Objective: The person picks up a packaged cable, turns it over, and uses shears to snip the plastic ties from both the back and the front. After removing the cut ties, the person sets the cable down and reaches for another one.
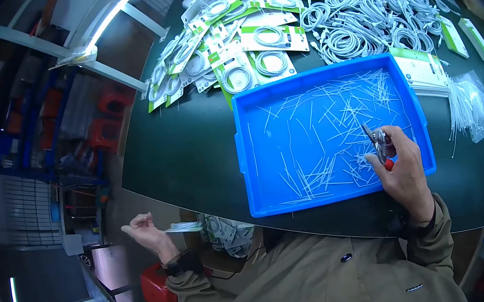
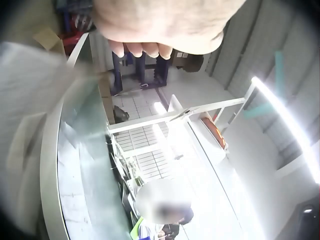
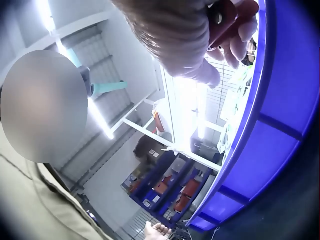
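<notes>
My right hand point(image 1: 407, 178) grips a pair of small red-handled cutters point(image 1: 379, 141) over the near right part of a blue tray point(image 1: 246, 174). The tool's jaws point away from me, above many thin white cut tie pieces point(image 1: 317, 172) scattered in the tray. In the right wrist view the fingers curl round the red handle point(image 3: 222, 22). Off the table's left edge, my left hand point(image 1: 147, 232) is turned palm up with loosely bent fingers and holds nothing. A carded cable pack point(image 1: 185, 226) appears edge-on just right of it, above a carton of similar packs point(image 1: 228, 237).
Behind the tray lie a heap of carded cables point(image 1: 229, 44) and a pile of loose coiled grey cables point(image 1: 351, 11). Flat cards point(image 1: 419, 69) and a bundle of white ties point(image 1: 460, 103) with a plastic bag point(image 1: 481, 103) stand right. A red stool point(image 1: 161, 290) is below left.
</notes>
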### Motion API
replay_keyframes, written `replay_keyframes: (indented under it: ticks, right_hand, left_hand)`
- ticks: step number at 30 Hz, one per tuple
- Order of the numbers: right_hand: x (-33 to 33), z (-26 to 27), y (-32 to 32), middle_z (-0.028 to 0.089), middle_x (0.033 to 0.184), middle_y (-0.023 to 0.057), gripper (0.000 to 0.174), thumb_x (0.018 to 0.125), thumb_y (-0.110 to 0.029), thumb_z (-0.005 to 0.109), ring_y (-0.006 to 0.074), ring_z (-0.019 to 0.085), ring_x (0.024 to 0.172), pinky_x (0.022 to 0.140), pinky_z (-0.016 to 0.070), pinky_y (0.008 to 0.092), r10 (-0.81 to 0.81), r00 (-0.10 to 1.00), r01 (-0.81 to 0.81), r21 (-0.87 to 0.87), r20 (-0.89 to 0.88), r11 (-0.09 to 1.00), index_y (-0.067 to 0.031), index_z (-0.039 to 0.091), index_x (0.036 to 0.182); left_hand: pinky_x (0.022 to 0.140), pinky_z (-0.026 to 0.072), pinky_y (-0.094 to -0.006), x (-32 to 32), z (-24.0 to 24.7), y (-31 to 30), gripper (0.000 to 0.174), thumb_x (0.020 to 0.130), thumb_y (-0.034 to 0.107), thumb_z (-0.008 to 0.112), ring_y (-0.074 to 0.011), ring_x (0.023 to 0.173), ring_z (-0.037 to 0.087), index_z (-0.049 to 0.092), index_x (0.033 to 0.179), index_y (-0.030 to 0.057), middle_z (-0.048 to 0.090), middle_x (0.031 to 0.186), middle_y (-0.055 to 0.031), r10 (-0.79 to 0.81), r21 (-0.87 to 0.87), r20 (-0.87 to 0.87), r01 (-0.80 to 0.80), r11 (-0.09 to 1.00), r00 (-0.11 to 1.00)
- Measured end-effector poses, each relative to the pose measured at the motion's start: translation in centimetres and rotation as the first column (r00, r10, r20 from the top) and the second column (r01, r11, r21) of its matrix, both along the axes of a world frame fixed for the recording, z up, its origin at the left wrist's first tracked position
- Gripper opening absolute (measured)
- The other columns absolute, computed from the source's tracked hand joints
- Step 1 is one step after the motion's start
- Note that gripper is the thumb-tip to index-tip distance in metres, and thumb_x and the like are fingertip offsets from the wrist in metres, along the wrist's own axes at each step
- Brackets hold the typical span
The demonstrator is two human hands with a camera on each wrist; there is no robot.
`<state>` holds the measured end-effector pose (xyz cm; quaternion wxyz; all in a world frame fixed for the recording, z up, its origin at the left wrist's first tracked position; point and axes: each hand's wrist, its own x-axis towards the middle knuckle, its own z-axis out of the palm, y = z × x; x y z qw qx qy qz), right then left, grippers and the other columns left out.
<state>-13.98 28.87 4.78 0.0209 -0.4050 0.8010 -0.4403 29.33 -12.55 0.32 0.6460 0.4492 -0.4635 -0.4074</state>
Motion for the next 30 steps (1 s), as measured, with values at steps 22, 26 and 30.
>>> replay_keyframes:
  ticks: [22, 26, 30]
  right_hand:
    - [-1.8, -1.8, 1.3, 0.067, 0.106, 0.0221, 0.075, 0.089, -0.026, 0.086, 0.0305, 0.066, 0.088, 0.083, 0.0542, 0.0393, 0.082, 0.99, -0.064, -0.144, 0.119, 0.988, 0.0078, 0.053, 0.148]
    - [-1.5, -0.2, 1.3, 0.06, 0.096, 0.0182, 0.077, 0.09, -0.025, 0.085, 0.0276, 0.059, 0.081, 0.079, 0.0514, 0.0397, 0.088, 0.982, -0.084, -0.035, 0.167, 0.996, 0.0074, 0.05, 0.15]
    - [-1.3, -0.2, 1.3, 0.059, 0.091, 0.0138, 0.059, 0.091, -0.021, 0.083, 0.0252, 0.056, 0.076, 0.074, 0.05, 0.0382, 0.045, 0.99, -0.042, -0.029, 0.135, 0.999, 0.0059, 0.058, 0.138]
  left_hand:
    - [0.108, 0.0509, -0.0482, -36.4, -0.2, -6.9, 0.033, 0.084, -0.004, 0.067, -0.0359, 0.131, 0.056, 0.068, 0.115, 0.0093, 0.057, 0.134, -0.0128, 0.348, -0.352, 0.895, 0.922, 0.162, 0.281]
    - [0.107, 0.051, -0.0486, -34.6, 1.8, -7.4, 0.022, 0.085, 0.002, 0.069, -0.0363, 0.128, 0.058, 0.067, 0.106, 0.0072, 0.06, 0.13, -0.0129, 0.429, -0.33, 0.87, 0.933, 0.145, 0.241]
    - [0.1, 0.052, -0.0497, -30.8, 4.3, -9.9, 0.017, 0.083, 0.005, 0.074, -0.0369, 0.118, 0.062, 0.065, 0.099, 0.0046, 0.065, 0.119, -0.0137, 0.44, -0.43, 0.843, 0.88, 0.202, 0.311]
